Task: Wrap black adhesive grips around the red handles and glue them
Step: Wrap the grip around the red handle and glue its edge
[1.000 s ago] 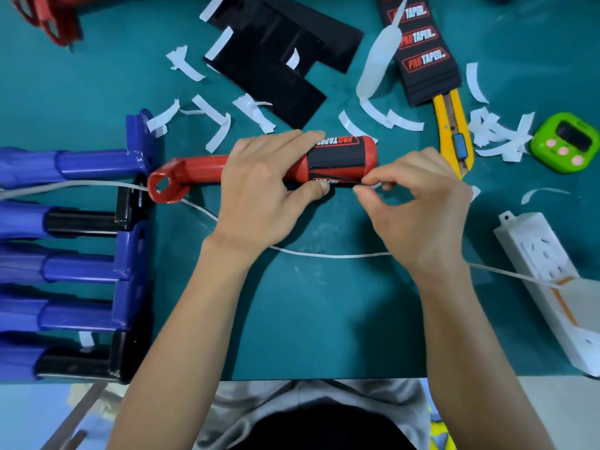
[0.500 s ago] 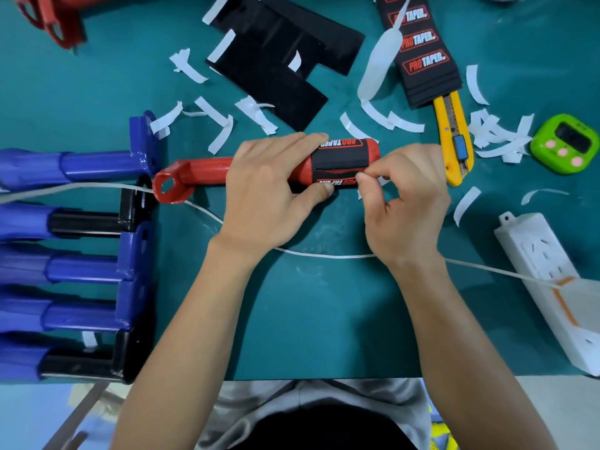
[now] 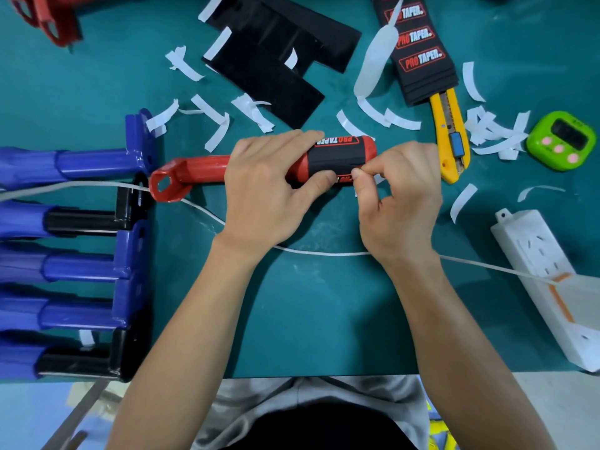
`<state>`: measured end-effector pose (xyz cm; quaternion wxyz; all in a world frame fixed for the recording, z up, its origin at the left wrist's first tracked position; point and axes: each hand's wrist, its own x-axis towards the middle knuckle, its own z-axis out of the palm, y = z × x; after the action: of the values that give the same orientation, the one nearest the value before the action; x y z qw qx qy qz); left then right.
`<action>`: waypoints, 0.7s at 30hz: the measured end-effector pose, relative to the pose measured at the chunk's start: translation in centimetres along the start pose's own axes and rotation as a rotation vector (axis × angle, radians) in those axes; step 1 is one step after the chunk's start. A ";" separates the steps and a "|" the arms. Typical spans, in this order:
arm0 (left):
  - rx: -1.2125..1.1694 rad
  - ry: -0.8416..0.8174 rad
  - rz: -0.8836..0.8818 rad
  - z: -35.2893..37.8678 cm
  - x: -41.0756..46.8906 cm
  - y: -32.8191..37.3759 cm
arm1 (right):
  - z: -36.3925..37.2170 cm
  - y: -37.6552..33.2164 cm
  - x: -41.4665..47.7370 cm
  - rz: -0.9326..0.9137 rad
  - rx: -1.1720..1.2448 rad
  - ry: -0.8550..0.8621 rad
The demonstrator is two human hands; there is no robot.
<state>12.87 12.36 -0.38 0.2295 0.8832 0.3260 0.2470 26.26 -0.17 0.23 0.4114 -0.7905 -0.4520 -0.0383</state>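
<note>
Now drawn together in a tight pinch, the fingers of the right hand work at the lower edge of the black grip, touching the left thumb, which presses that same edge. A second ago the pinch sat just off the handle's rounded end; half a second ago it had reached the grip, and it has since moved further in along the seam. Whether a sliver of white backing is caught in the pinch cannot be told.

The left hand has barely shifted. It curls round the red handle at mid-frame, fingers over the top and touching the grip's lettering, with the bracket end pointing frame left. The grip sits round the handle's fat end, red showing on either side.

The wrap looks all but closed. The overlap appears to be the part in hand and probably needs firm pressing, with the gluing still to do.

Peeled backing strips litter the teal surface. A yellow utility knife lies just right of the right hand, with a stack of printed grips above it. Black sheets lie at upper centre, a green timer at the right edge and a power strip at lower right. A white cord runs under both wrists, and blue handles line the left edge.
</note>
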 end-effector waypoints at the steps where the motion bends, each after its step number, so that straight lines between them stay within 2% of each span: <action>1: -0.001 -0.001 0.002 0.0 0.0 0.0 | 0.0 0.0 0.0 0.006 0.000 0.002; 11: -0.016 -0.005 0.006 0.0 0.0 0.0 | -0.4 0.1 0.2 0.098 0.013 0.038; 21: -0.029 0.009 0.000 0.1 0.1 0.0 | -0.1 0.2 0.2 0.360 0.313 -0.138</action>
<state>12.93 12.39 -0.42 0.2406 0.8786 0.3236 0.2558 26.54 -0.13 0.32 0.4971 -0.7858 -0.3312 0.1601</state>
